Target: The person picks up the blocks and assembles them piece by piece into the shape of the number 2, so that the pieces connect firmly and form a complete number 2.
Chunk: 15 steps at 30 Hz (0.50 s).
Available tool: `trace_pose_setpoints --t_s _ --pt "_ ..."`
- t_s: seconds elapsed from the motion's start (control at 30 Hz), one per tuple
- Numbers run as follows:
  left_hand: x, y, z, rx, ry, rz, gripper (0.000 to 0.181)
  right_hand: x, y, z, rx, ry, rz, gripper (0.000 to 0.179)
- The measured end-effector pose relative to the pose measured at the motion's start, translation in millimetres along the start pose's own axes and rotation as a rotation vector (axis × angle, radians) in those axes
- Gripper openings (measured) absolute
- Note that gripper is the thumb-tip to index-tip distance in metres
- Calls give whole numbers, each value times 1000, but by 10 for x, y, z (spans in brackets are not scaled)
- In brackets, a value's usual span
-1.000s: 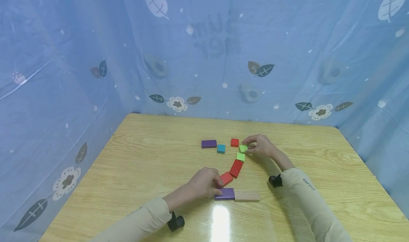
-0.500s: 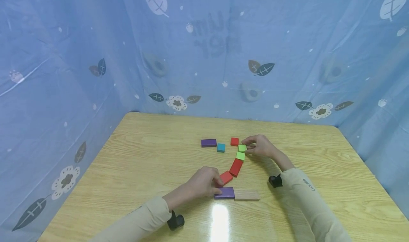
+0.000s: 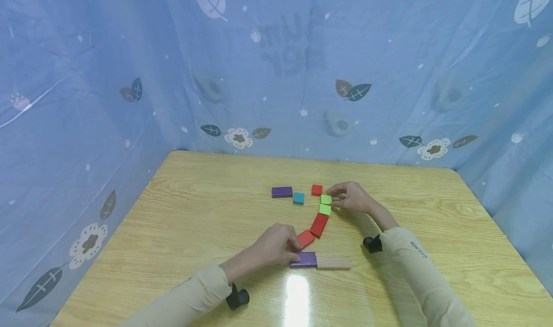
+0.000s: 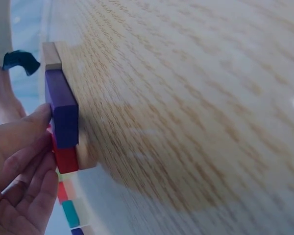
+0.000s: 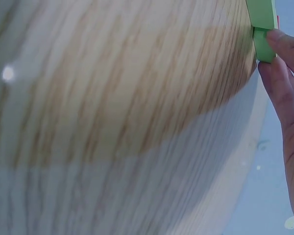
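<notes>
My left hand is at the near end of a curved row of blocks. Its thumb touches the left part of a purple block, and its curled fingers lie against the light red block behind it. My right hand pinches a green block between thumb and fingers at the row's far end. That block sits right against a second green block. A darker red block joins this one to the light red block. In the right wrist view, the thumb lies on the pinched green block.
A plain wooden block adjoins the purple block's right end. Behind the row lie a small red block, a teal block and another purple block. A blue patterned curtain surrounds the wooden table.
The pinched green block has shifted slightly left, into line with the other green block. My right fingers have followed it a little; my left hand stays in place.
</notes>
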<state>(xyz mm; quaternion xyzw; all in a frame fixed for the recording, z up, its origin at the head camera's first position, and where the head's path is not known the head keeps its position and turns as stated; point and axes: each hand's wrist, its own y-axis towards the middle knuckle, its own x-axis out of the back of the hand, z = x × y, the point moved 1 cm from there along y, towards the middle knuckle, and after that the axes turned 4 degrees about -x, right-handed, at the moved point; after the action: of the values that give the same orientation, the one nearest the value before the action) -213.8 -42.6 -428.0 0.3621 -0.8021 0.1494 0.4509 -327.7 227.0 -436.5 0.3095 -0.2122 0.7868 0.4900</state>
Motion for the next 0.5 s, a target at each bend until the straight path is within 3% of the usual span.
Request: trace_pose_setpoints --t_s 0.33,0.5 --pt "-16 1 26 -3 -7 -4 21 27 1 30 3 -19 -15 28" --pt "-26 8 41 7 -19 5 21 127 29 46 26 -7 -90 29"
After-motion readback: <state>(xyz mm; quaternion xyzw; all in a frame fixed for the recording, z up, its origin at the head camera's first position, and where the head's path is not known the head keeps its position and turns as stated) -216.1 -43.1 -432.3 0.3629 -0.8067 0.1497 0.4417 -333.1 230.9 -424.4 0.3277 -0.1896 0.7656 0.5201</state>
